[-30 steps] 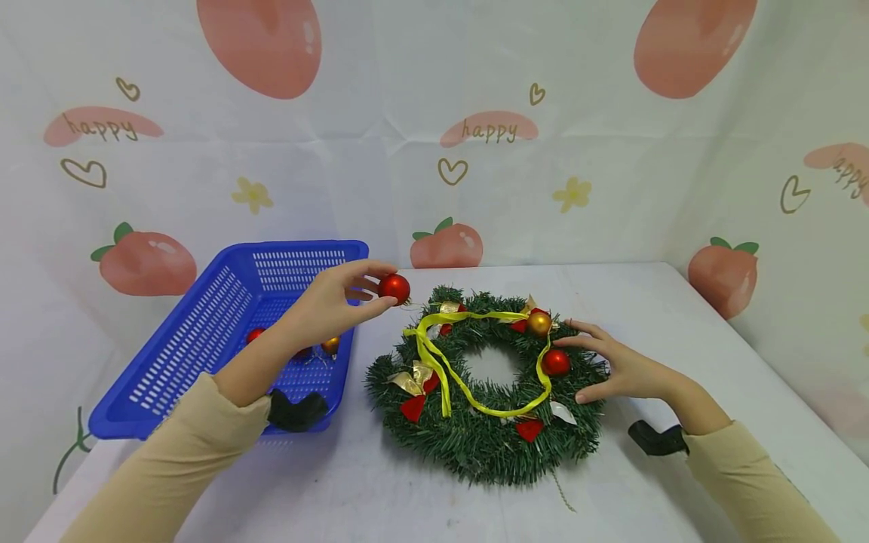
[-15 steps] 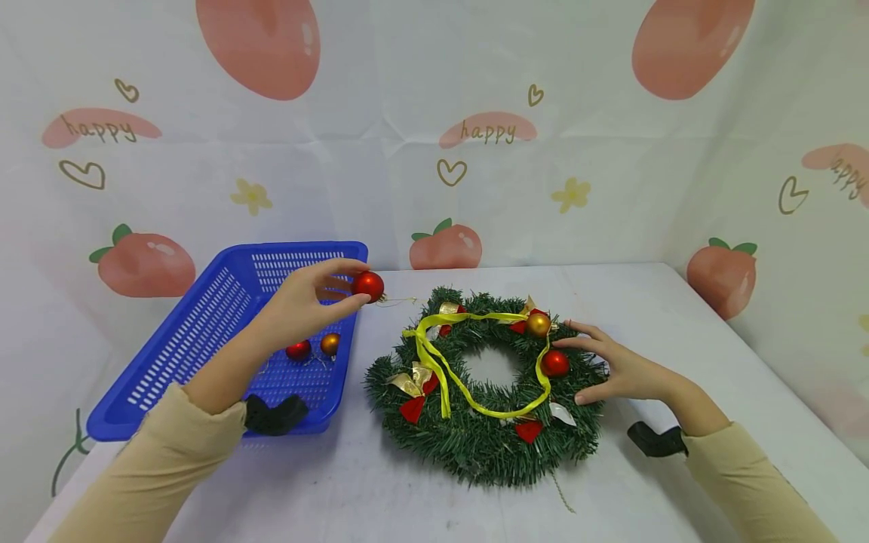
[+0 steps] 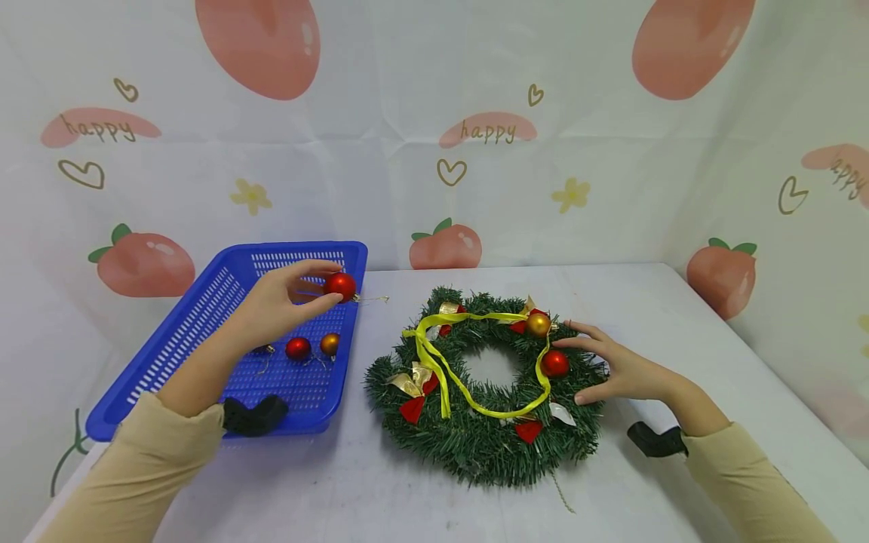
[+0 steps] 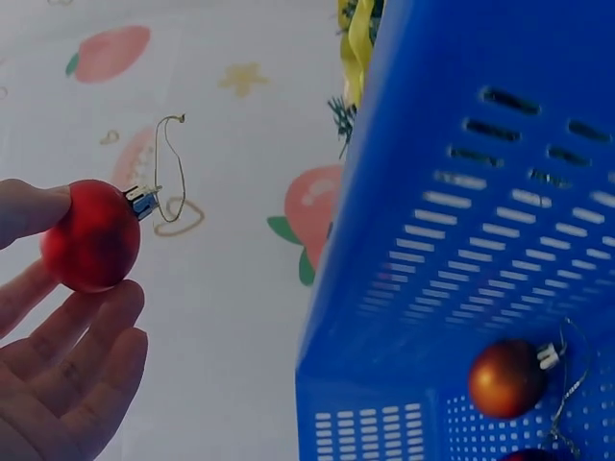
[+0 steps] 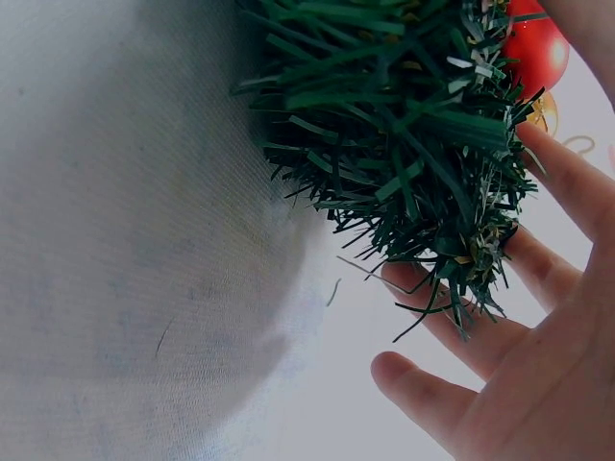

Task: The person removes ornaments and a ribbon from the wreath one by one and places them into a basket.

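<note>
A shiny red Christmas ball (image 3: pixel 340 286) is pinched between the thumb and fingers of my left hand (image 3: pixel 271 305), above the blue basket (image 3: pixel 347 354). Its thin gold hanging loop (image 4: pixel 171 173) dangles free in the left wrist view. On the table lies a green tinsel wreath (image 3: pixel 468 449) with yellow ribbon (image 3: pixel 498 412) and red and gold bows. My right hand (image 3: pixel 627 369) rests at the wreath's right edge, its fingers spread and reaching onto the tinsel. A red ball (image 3: pixel 555 363) and a gold ball (image 3: pixel 538 325) sit on the wreath close to those fingertips.
Inside the basket lie another red ball (image 3: pixel 298 348), a gold ball (image 3: pixel 330 344) and a partly hidden one beside my left forearm. A thin gold cord (image 3: pixel 563 492) trails from the wreath's front. Behind the white table (image 3: pixel 380 483) hangs a printed cloth (image 3: pixel 380 188).
My left hand has moved left with the red ball, from beside the wreath to over the basket, uncovering balls in it. The right hand and the wreath have stayed put.
</note>
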Available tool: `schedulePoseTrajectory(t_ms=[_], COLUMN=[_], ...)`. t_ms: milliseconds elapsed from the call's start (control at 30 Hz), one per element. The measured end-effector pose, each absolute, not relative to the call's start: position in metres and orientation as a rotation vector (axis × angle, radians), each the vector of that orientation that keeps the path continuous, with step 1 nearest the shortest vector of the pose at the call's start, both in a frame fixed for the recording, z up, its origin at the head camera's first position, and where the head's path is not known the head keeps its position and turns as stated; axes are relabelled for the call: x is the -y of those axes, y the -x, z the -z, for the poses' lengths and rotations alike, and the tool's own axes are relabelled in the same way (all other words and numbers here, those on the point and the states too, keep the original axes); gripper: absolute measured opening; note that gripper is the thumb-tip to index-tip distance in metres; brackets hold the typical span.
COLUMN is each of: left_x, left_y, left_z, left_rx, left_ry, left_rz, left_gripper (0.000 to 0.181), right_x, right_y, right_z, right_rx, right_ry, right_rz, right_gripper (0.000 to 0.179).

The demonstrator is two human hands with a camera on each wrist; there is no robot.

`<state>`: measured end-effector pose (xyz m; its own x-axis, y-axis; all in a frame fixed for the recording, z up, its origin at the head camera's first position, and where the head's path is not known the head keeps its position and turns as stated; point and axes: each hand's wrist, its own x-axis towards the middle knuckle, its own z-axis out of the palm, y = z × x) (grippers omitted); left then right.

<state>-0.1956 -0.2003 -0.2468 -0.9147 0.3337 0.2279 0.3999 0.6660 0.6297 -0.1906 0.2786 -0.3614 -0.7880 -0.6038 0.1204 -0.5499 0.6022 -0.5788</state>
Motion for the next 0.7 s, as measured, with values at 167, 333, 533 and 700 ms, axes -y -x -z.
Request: schedulePoseTrajectory(t_ms=[167,333,533,700], left_x=[0.212,0.222,0.231,0.238], left_y=[0.197,0.201,0.204,0.209], left_z=[0.246,0.248,0.250,0.253], left_rx=[2.803,2.835,2.863,2.922], left_ry=[0.582,0.530,0.481,0.434], left_rz=[1.057,1.052,1.048,1.047], left_gripper=[0.044,0.045,0.047,0.050], right_x=[-0.279,-0.279,-0.278,-0.278], right_y=[0.191,0.191,0.192,0.191], right_z=[0.362,0.362,0.362,0.361], right_rx=[-2.732,-2.729,-2.724,-2.717], right_ry=[0.984,0.976,0.960,0.956], right_rz=[0.944,0.950,0.950,0.951], right_gripper=[0.072,0.072,0.072,0.072])
